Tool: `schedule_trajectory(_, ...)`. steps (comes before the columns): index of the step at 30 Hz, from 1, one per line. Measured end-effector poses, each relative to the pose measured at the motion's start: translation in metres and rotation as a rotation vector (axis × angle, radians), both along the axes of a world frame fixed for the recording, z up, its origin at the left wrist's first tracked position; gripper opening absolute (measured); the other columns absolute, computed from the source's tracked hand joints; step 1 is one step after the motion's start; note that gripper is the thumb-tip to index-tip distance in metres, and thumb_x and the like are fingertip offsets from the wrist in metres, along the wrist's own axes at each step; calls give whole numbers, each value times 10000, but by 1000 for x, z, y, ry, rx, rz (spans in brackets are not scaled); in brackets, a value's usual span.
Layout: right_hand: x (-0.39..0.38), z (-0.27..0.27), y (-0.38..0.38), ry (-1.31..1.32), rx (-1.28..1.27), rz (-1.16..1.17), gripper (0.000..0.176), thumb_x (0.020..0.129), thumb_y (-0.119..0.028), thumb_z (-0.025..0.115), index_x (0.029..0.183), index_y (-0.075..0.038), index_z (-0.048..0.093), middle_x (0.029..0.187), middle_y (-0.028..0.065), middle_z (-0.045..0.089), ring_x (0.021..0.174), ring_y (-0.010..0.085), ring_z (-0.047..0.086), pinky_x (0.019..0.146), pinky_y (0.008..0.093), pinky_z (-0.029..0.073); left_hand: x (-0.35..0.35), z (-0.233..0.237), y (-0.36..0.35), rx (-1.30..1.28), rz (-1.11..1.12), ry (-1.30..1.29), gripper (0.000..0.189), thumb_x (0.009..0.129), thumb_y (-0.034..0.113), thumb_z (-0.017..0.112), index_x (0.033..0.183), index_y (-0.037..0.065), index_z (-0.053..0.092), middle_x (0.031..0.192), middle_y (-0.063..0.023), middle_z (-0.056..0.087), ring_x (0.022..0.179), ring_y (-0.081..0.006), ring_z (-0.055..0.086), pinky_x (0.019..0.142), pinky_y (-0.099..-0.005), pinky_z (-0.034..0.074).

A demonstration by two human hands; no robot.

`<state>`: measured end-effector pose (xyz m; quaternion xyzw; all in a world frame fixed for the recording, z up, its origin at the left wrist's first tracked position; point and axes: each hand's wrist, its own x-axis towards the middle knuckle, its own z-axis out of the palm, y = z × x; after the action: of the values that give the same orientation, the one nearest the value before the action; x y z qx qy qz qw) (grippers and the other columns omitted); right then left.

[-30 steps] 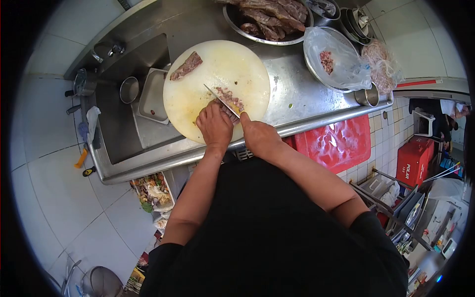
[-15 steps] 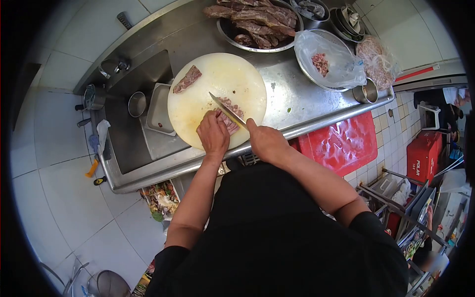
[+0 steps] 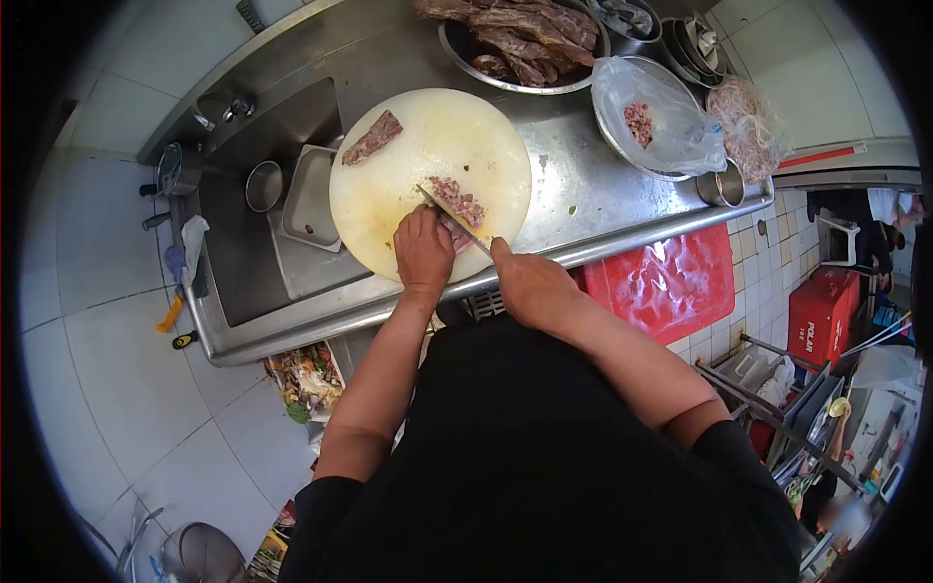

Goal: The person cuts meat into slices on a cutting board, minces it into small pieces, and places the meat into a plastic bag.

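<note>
Meat slicing on a steel counter in a white-tiled kitchen.
Right hand clamps the knife; left hand, fingers curled, pins cooked meat on the round cutting board. A red cooler reads "POLAR".

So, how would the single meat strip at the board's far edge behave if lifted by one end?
Probably floppy: the meat strip lies flat and slightly curved on the cutting board. It looks moist, so possibly slippery. It seems one solid piece, unlikely to crumble.
</note>
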<state>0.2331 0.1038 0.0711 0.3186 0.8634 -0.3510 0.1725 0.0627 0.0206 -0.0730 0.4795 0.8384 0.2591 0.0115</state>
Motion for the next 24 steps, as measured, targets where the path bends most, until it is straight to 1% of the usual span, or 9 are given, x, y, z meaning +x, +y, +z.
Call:
schedule_trajectory(2, -9, -5, 4, -37, -6, 12, 207, 947, -21, 472, 1147, 27, 453, 939, 305, 707, 945, 456, 709, 831, 551, 554, 0, 0, 2, 5, 0, 1, 256, 897, 131, 586, 1129, 29, 620, 1220, -146, 650, 1129, -338, 589, 986, -456, 454)
schedule_trajectory(5, -27, -24, 7, -36, -14, 1, 203, 972, -36, 444, 1163, 29, 460, 987, 311, 710, 981, 450, 708, 860, 539, 553, 0, 2, 2, 129, -38, 16, 253, 897, 100, 580, 1134, 11, 587, 1073, -188, 640, 1030, -397, 592, 910, -497, 456)
schedule_trajectory(8, -32, -36, 3, 23, 0, -43, 213, 979, -35, 421, 1176, 30, 465, 996, 315, 709, 987, 454, 706, 864, 539, 551, -4, -1, 1, 136, -65, 49, 274, 911, 93, 576, 1171, 6, 581, 1106, -191, 636, 1049, -397, 586, 931, -499, 457)
schedule_trajectory(10, -32, -35, 6, 56, 17, -62, 221, 978, -34, 419, 1184, 30, 467, 997, 315, 709, 991, 455, 704, 865, 537, 551, -9, 6, -3, -73, -65, -169, 341, 900, 153, 640, 1205, 7, 593, 1272, -191, 622, 1157, -390, 573, 1013, -478, 448)
schedule_trajectory(11, -32, -33, 8, 27, 3, -61, 234, 979, -40, 420, 1197, 31, 467, 1002, 312, 710, 995, 453, 704, 866, 534, 552, -9, 9, -6, -71, -72, -157, 341, 900, 153, 640, 1205, 7, 593, 1272, -191, 622, 1157, -390, 573, 1013, -478, 448)
schedule_trajectory(13, -32, -33, 12, 9, -14, -69, 247, 979, -45, 421, 1209, 32, 467, 1006, 309, 711, 999, 451, 704, 868, 532, 552, -6, 28, -17, 64, -210, -188, 503, 888, 196, 722, 1305, -14, 535, 1297, -249, 579, 1210, -442, 547, 1047, -496, 435)
schedule_trajectory(14, -30, -36, 12, 42, -9, -65, 259, 976, -47, 424, 1219, 31, 466, 1009, 305, 711, 998, 448, 704, 867, 531, 552, -2, 29, -24, 17, -226, -109, 665, 853, 248, 781, 1379, -24, 478, 1399, -284, 509, 1306, -468, 487, 1118, -501, 397)
schedule_trajectory(19, -9, -42, 9, 118, 29, -32, 277, 963, -58, 449, 1229, 20, 468, 1006, 293, 712, 986, 445, 704, 863, 532, 550, -6, 17, -25, -72, -243, -59, 726, 855, 269, 767, 1421, -34, 428, 1438, -275, 463, 1350, -460, 433, 1163, -509, 352)
schedule_trajectory(24, 20, -36, 12, -30, -11, -33, 270, 933, -48, 506, 1195, 8, 467, 985, 289, 711, 970, 449, 704, 845, 540, 551, -4, 17, -27, -103, -237, -36, 727, 874, 260, 749, 1441, -35, 403, 1464, -279, 440, 1355, -464, 424, 1172, -511, 342)
